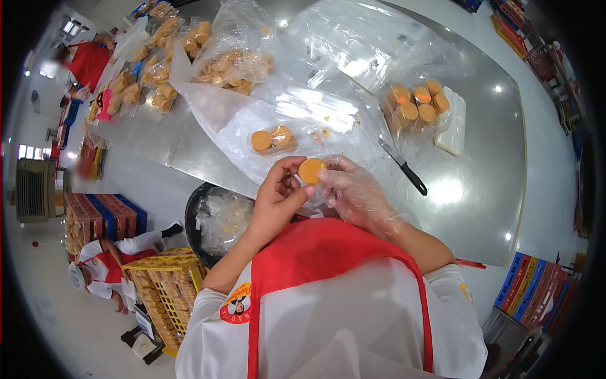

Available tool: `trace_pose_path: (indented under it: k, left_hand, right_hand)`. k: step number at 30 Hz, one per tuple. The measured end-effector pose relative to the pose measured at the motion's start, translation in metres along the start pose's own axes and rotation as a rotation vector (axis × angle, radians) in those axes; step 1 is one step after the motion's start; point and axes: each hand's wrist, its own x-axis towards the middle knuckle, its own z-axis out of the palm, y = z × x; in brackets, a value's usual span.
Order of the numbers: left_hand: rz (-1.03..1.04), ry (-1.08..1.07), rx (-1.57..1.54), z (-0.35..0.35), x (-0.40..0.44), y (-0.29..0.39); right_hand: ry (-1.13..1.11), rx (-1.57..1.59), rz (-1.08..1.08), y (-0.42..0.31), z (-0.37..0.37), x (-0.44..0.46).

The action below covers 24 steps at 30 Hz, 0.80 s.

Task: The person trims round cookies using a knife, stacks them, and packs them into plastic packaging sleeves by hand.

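Between my two hands, just above the table's near edge, is a round golden-brown cookie, its flat face turned up. My left hand, bare, pinches its left edge between thumb and fingers. A clear plastic glove covers my right hand, whose thumb and fingers grip the cookie's right edge. Just beyond my left hand, a small clear pack of cookies lies on plastic sheeting scattered with crumbs. To the right, a knife with a black handle rests on the metal table.
Bagged cookies lie beside a white tray at the right. More bags of cookies cover the far left. A black bin stands by my left arm, near a yellow crate and a crouching person.
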Motion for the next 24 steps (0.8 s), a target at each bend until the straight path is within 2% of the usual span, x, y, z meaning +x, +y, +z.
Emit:
trace_pose_path:
  k: [4, 7, 10, 12, 14, 17, 18, 24]
  left_hand:
    - [0.032, 0.027, -0.064, 0.005, -0.002, -0.002]
    - [0.038, 0.042, -0.056, 0.007, -0.001, 0.001]
    - [0.019, 0.095, -0.061, 0.009, 0.000, 0.007]
    - [0.009, 0.119, -0.048, 0.006, 0.000, 0.007]
    - [-0.041, 0.125, -0.053, 0.002, 0.002, 0.003]
    - [-0.088, 0.129, -0.055, 0.004, 0.005, 0.000]
    - [-0.100, 0.128, -0.055, 0.006, 0.007, -0.001]
    - [-0.069, 0.112, 0.055, -0.002, 0.008, -0.013]
  right_hand:
    - [-0.029, -0.086, 0.007, 0.004, -0.003, 0.000]
    - [0.058, -0.140, 0.010, -0.001, -0.002, -0.007]
    - [0.242, -0.606, -0.523, 0.008, -0.046, -0.011]
    - [0.521, -1.212, -0.841, -0.002, -0.078, -0.027]
    - [0.721, -1.643, -0.834, -0.005, -0.112, -0.036]
    - [0.921, -1.919, -0.766, 0.001, -0.129, -0.040]
    - [0.880, -1.901, -0.685, 0.002, -0.134, -0.039]
    - [0.814, -1.933, -0.527, 0.012, -0.140, -0.047]
